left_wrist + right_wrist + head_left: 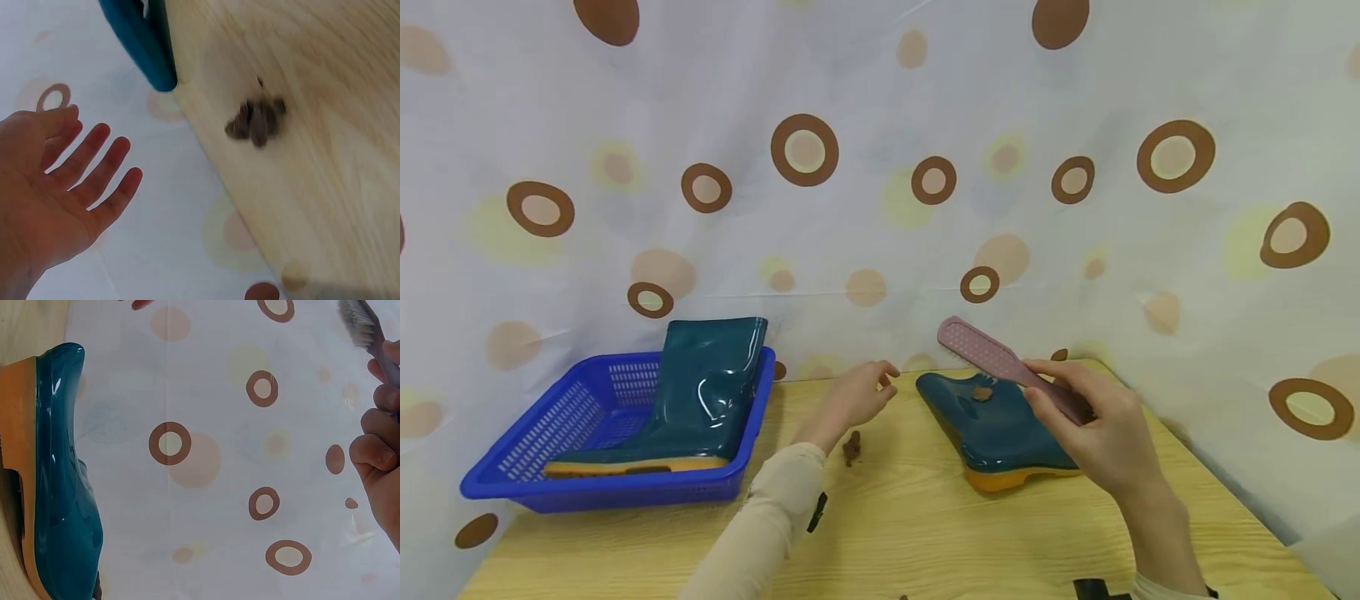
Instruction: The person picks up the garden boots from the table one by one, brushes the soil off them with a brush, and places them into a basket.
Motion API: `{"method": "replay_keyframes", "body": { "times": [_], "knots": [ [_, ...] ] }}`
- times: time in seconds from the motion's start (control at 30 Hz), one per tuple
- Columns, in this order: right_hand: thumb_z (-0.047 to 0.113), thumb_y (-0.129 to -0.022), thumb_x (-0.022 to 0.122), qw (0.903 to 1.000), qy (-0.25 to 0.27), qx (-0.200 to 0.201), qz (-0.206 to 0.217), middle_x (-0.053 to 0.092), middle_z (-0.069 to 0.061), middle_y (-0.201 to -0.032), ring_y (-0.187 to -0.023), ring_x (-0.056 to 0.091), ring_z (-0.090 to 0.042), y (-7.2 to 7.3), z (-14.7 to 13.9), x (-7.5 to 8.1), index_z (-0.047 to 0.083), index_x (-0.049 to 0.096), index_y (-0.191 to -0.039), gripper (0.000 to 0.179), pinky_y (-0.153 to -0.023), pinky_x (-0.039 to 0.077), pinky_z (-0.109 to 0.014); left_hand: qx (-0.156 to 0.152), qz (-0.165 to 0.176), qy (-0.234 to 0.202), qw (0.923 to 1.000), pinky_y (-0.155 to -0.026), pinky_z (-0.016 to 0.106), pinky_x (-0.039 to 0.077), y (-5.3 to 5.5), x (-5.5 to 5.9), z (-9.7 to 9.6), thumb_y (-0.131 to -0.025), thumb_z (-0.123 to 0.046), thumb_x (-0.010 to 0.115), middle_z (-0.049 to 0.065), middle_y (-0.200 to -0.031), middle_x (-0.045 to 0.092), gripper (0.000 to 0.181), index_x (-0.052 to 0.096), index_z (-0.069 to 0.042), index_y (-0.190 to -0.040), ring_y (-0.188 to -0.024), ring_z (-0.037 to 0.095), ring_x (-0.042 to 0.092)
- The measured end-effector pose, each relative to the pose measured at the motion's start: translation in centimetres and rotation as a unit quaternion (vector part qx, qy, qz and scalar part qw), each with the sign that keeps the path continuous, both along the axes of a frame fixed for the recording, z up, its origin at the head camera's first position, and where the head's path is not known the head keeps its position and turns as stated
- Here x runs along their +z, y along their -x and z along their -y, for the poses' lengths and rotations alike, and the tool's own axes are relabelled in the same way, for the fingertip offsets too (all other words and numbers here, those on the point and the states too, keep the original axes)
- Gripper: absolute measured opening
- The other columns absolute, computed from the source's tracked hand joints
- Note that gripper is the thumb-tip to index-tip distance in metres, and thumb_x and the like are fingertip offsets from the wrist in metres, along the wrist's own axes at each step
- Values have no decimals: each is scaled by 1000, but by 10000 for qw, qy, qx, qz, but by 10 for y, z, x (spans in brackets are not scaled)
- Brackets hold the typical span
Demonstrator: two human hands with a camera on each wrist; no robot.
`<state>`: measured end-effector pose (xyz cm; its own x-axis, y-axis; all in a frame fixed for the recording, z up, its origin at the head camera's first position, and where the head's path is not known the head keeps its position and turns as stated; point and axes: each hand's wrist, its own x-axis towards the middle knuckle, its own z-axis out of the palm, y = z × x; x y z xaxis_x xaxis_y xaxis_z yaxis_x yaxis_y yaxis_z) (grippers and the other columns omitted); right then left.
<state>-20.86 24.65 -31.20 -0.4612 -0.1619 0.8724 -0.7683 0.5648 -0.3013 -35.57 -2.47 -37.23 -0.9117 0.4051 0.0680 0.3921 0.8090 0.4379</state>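
In the head view my right hand (1108, 429) grips the dark handle of a pink brush (981, 348), held above a teal rubber boot (1015, 425). Pale bristles of this brush (359, 325) show in the right wrist view. The boot lies on its side with an orange sole, and a brown lump (981, 392) sits on it. My left hand (857, 396) hovers over the table left of that boot, fingers loosely bent and holding nothing. A small clump of brown dirt (256, 122) lies on the table near it.
On the left stands a blue plastic basket (561, 417) with a second teal boot (707, 392) in it, its shaft leaning on the rim. The light wooden table (910, 533) meets a patterned curtain (865, 225) at the back and right.
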Motion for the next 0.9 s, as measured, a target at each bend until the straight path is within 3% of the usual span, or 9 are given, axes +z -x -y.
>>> {"method": "replay_keyframes", "body": {
  "times": [0.17,0.33,0.47,0.63,0.8,0.9],
  "knots": [
    [-8,-77,75,9998,130,148,-90,65,-3,-86,-56,36,2,0,-2,-3,0,73,-110,34,-47,30,-17,-85,191,-273,9994,-93,44,53,7,-18,-26,-103,-27,55,8,-127,65,37,56,-16,-138,-113,26,64],
    [-8,-76,76,9998,123,129,-27,66,-3,-88,-56,36,2,0,-5,-2,1,73,-110,36,-46,30,-18,-124,382,-542,9977,-98,49,51,17,-39,-50,-104,-30,51,11,-136,60,44,48,-17,-147,-120,27,61],
    [-8,-77,75,9998,116,156,13,65,-2,-87,-56,36,2,1,-6,-1,1,73,-111,35,-46,30,-18,204,442,-369,9981,-100,52,49,24,-50,-62,-103,-43,49,7,-140,59,51,45,-22,-150,-124,27,60],
    [-12,-75,74,9998,123,166,80,64,0,-85,-54,35,2,0,-4,-3,3,73,-111,39,-45,30,-17,595,774,-377,9945,-107,61,40,20,-59,-71,-100,-57,46,7,-150,51,61,42,-24,-152,-134,34,52],
    [-13,-75,73,9998,108,111,155,61,2,-79,-53,35,2,0,-6,-4,2,73,-110,39,-45,31,-17,403,1252,-1239,9835,-113,56,36,18,-59,-74,-101,-45,51,14,-153,46,60,41,-13,-152,-139,37,44],
    [-14,-75,73,9997,116,35,222,58,3,-77,-52,34,2,0,-10,-3,3,73,-110,39,-45,30,-17,229,1395,-1690,9754,-112,50,40,21,-58,-78,-100,-35,56,19,-146,51,60,41,-6,-151,-129,35,54]
  ]
}}
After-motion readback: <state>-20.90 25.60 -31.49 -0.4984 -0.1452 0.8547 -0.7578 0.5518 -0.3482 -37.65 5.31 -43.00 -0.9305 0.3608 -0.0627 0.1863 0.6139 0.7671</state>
